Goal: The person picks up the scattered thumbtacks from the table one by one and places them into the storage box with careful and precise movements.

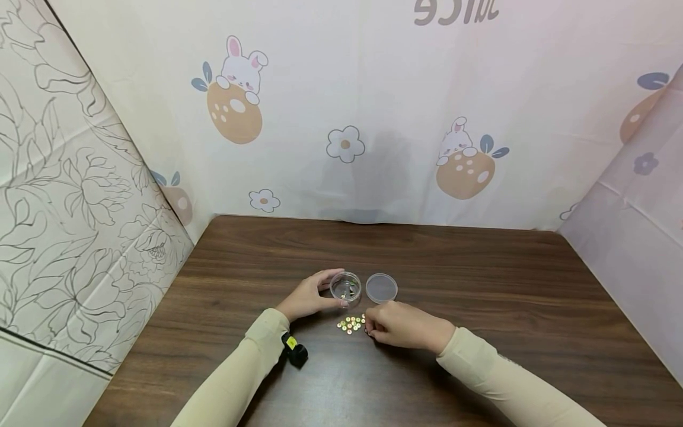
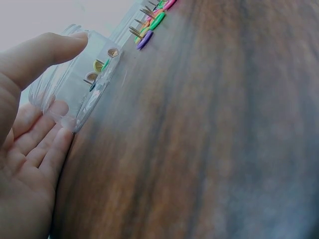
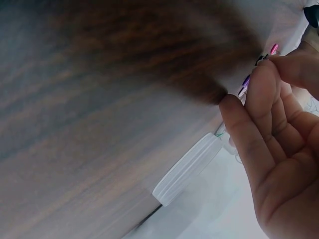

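Observation:
My left hand (image 1: 312,298) holds a clear round plastic box (image 1: 345,287) at its side, thumb near and fingers behind. A few thumbtacks (image 2: 103,65) lie inside the box. On the table just in front of it, several thumbtacks (image 1: 349,324) are spread in a cluster, pins pointing up, with pink, green and purple heads showing in the left wrist view. At the cluster's right edge my right hand (image 1: 402,326) pinches a small dark-headed thumbtack (image 3: 260,60) between thumb and fingertip, low at the tabletop. Its fingers partly hide the tacks behind.
The clear round lid (image 1: 381,288) lies flat on the brown wooden table (image 1: 480,279), right of the box and just beyond the right hand. A black wrist camera (image 1: 296,351) hangs from the left sleeve. Patterned cloth (image 1: 299,178) stands behind the table and along its sides.

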Available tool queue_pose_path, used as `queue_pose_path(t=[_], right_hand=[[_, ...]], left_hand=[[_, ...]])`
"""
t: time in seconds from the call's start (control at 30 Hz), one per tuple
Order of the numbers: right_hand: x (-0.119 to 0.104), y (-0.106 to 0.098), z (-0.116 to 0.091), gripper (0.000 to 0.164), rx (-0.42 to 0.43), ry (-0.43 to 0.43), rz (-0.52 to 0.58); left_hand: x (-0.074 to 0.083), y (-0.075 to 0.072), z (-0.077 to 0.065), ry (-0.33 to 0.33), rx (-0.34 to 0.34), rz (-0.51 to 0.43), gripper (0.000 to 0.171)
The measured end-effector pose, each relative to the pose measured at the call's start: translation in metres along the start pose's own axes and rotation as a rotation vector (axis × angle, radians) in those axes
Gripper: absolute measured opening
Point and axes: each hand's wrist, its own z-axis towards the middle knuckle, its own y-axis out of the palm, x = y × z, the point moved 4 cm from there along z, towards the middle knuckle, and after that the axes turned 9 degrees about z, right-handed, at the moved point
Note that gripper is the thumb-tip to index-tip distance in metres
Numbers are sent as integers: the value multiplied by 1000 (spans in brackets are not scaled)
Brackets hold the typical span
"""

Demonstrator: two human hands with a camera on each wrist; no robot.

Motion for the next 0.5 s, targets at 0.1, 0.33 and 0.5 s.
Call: queue_pose_path(t=[0.1, 0.33, 0.5], right_hand=[[0, 0, 0, 15, -1, 1, 9], [0, -1, 0, 14, -7, 3, 23], [1, -1, 1, 13, -5, -7, 43]], left_hand=[[0, 0, 0, 1, 0, 0, 72], [0, 1, 0, 9, -1, -8, 72], [-1, 0, 0, 1, -2, 3, 72]])
